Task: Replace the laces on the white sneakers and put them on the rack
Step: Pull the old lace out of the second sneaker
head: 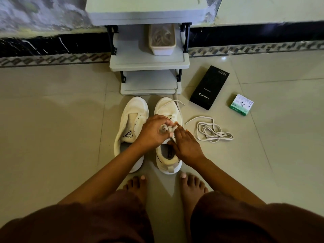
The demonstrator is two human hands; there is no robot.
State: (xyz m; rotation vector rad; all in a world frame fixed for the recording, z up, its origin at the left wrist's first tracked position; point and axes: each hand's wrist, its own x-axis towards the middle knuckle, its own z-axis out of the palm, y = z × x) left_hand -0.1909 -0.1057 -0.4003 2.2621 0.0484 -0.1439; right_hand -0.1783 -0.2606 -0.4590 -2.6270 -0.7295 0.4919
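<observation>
Pale glossy floor tiles (52, 120) run up to a wall with a dark skirting band and a patterned border strip. Against that wall stands a grey rack (149, 64) with black uprights; on its middle shelf sits a plastic tub (162, 40) with something tangled inside that is too blurred to name.

Just in front of the rack, two white sneakers lie side by side, toes toward it. The left sneaker (130, 123) has bare eyelets and an open tongue printed with "SPEED". The right sneaker (168, 109) has a lace (175, 102) crossing its toe end, with loose ends trailing toward the foot of the rack.

Both hands work over the right sneaker. The left hand (152, 131) has a closed grip, fingers curled round a small bunched bit of lace. The right hand (185, 144) rests on the shoe's upper near the collar, its fingertips meeting the left hand's at the lace; whether it pinches the lace cannot be told.

To the right of the shoes a loose lace (210, 131) lies coiled on the tiles. Farther back and right lies a black box (209, 87) marked "vivo", and beyond that a small green and white box (241, 104).

Two bare feet (138, 188) stand just behind the sneakers' heels, with dark brown shorts in the foreground.
</observation>
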